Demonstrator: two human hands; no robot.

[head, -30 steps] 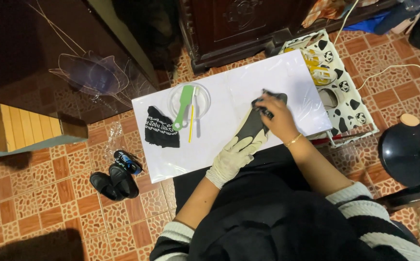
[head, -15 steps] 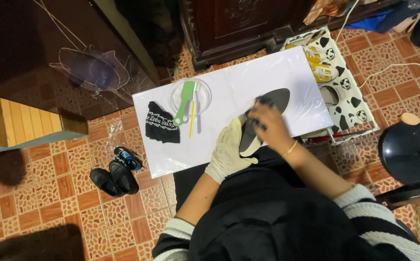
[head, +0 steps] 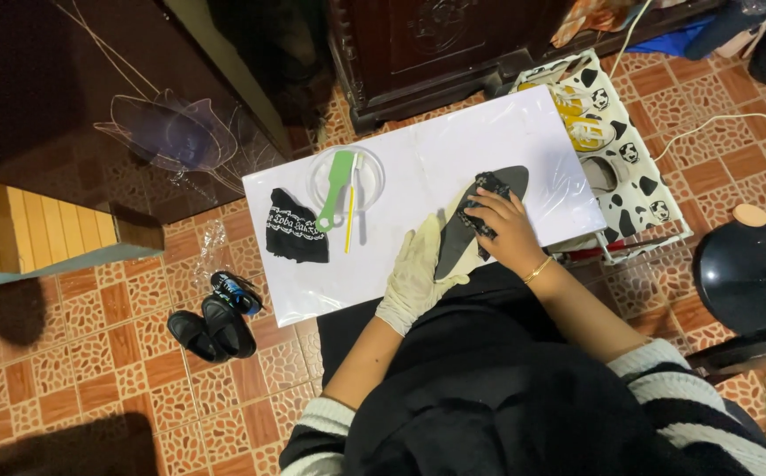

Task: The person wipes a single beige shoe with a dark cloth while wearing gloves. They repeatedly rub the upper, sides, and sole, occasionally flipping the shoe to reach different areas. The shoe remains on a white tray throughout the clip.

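Note:
My left hand, in a pale rubber glove, holds the near end of a dark grey insole that lies across a white board. My bare right hand presses a dark patterned cloth onto the insole's middle. A second black cloth with a white pattern lies on the board's left part. Beside it stands a clear round dish with a green brush and a thin yellow stick across it.
A black-and-white spotted basket with yellow things inside stands right of the board. Black shoes lie on the tiled floor at left. A black round stool is at right, dark wooden furniture behind.
The right hand with the cloth slid along the insole, first down toward me, then back up to its middle. The left hand has kept its hold on the near end.

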